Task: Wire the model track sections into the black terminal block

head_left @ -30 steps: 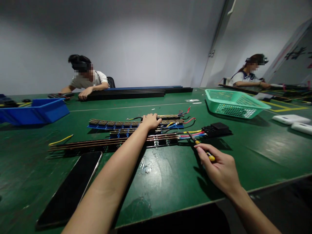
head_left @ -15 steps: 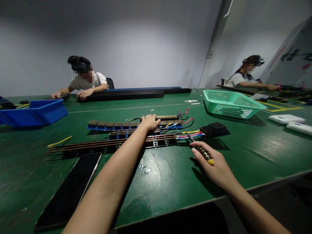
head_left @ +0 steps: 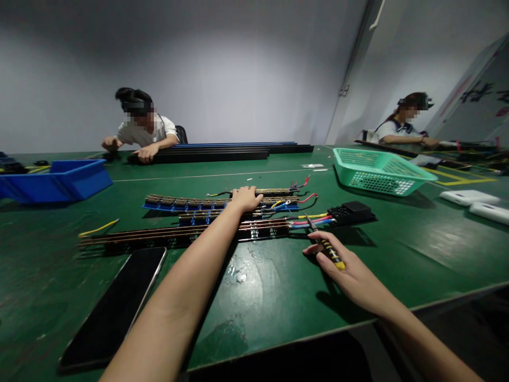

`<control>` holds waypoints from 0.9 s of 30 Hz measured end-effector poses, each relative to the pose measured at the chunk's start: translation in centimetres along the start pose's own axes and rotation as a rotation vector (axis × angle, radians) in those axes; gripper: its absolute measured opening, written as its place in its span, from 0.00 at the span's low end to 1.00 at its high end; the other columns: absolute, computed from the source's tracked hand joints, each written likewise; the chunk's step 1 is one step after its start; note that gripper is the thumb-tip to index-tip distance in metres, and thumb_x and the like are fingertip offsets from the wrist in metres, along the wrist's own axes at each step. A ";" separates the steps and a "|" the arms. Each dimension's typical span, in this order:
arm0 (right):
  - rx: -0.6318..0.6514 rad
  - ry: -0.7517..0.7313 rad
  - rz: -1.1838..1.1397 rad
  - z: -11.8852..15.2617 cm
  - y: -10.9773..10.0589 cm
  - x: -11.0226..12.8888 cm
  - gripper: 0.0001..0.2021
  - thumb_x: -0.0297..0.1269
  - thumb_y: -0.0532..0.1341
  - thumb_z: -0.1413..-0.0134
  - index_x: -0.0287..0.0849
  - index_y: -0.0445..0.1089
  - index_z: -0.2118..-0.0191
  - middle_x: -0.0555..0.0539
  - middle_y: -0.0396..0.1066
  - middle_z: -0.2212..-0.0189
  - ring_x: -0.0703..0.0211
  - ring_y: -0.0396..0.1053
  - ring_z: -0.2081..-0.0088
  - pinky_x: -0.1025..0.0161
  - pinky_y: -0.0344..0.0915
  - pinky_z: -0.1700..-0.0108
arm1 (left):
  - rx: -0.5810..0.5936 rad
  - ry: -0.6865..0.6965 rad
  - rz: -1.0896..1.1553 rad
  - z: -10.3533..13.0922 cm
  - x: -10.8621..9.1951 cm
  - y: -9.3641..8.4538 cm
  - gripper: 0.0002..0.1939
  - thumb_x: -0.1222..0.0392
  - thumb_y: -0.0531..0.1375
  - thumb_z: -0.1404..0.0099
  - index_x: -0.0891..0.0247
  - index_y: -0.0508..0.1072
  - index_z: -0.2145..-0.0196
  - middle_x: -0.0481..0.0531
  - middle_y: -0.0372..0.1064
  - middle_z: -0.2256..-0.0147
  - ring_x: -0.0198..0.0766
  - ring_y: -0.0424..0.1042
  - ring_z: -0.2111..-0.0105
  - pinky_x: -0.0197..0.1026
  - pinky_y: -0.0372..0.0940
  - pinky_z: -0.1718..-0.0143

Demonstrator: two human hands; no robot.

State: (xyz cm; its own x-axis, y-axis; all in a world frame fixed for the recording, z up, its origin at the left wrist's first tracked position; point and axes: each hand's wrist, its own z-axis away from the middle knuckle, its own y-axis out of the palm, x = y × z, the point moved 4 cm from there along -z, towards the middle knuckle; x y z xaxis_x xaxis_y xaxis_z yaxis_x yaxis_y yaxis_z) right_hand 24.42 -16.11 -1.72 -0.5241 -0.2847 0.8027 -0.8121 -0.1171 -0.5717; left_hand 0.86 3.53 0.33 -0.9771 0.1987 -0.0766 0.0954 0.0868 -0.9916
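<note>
The right hand (head_left: 350, 273) has loosened its fingers over the last second: more of the yellow-and-black handle of the pliers (head_left: 333, 253) shows, and a lower finger now sticks out toward the centre of the frame. Thumb and forefinger pinch the handle. The tip stays by the coloured wires (head_left: 321, 219) right of centre, next to the black block (head_left: 352, 212); whether it touches them, I cannot tell.

The left hand (head_left: 244, 199) has not shifted. It lies palm down across the blue strips (head_left: 175, 203) in the middle of the frame, fingers curved over; I cannot tell if it grips them. The long strip (head_left: 159, 236) lies on the surface (head_left: 278, 302) just below, in the same place. So the change looks like one of grip: the wires show no clear difference.

At upper left, a co-worker's hand (head_left: 112, 143) has lifted.
</note>
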 end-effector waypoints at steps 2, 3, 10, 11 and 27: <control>0.071 -0.024 -0.085 -0.3 -0.1 -0.2 0.23 0.56 0.56 0.39 0.49 0.60 0.44 0.42 0.73 0.53 0.50 0.71 0.52 0.53 0.65 0.48 | 0.002 -0.005 0.000 0.0 0.0 0.0 0.27 0.43 0.45 0.28 0.62 0.66 0.43 0.64 0.65 0.42 0.54 0.63 0.42 0.57 0.55 0.43; 0.104 -0.036 -0.140 -0.5 -0.1 -0.2 0.25 0.57 0.57 0.41 0.49 0.59 0.44 0.42 0.73 0.52 0.49 0.70 0.51 0.52 0.64 0.47 | 0.002 -0.005 0.002 0.0 0.0 0.0 0.26 0.44 0.45 0.28 0.62 0.66 0.43 0.64 0.65 0.42 0.54 0.63 0.42 0.56 0.55 0.43; 0.071 0.100 -0.761 -1.8 -0.7 0.4 0.25 0.65 0.54 0.45 0.51 0.63 0.52 0.44 0.74 0.58 0.57 0.66 0.68 0.61 0.69 0.70 | -0.008 0.001 0.005 -0.1 0.1 0.1 0.27 0.43 0.45 0.28 0.63 0.67 0.43 0.64 0.66 0.43 0.54 0.64 0.43 0.57 0.56 0.44; 0.073 0.137 -0.800 -1.9 -0.6 0.5 0.24 0.63 0.56 0.46 0.51 0.62 0.53 0.44 0.74 0.60 0.58 0.65 0.70 0.66 0.65 0.77 | -0.005 -0.001 0.003 -0.1 0.1 0.0 0.27 0.43 0.45 0.28 0.63 0.66 0.43 0.64 0.66 0.43 0.54 0.64 0.43 0.57 0.56 0.43; 0.106 -0.040 0.371 -3.1 0.8 3.9 0.16 0.47 0.65 0.52 0.44 0.73 0.59 0.55 0.60 0.80 0.62 0.57 0.77 0.63 0.53 0.72 | -0.014 0.004 0.005 -0.3 0.2 0.3 0.28 0.43 0.45 0.29 0.64 0.67 0.43 0.64 0.66 0.43 0.54 0.64 0.43 0.57 0.56 0.44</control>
State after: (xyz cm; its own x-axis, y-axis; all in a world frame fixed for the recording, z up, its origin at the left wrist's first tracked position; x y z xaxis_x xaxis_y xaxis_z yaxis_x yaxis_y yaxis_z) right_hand 20.96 -14.31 1.47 -0.7652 -0.3632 0.5316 -0.5366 -0.0965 -0.8383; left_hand 0.75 3.86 0.06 -0.9758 0.2032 -0.0810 0.1029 0.0996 -0.9897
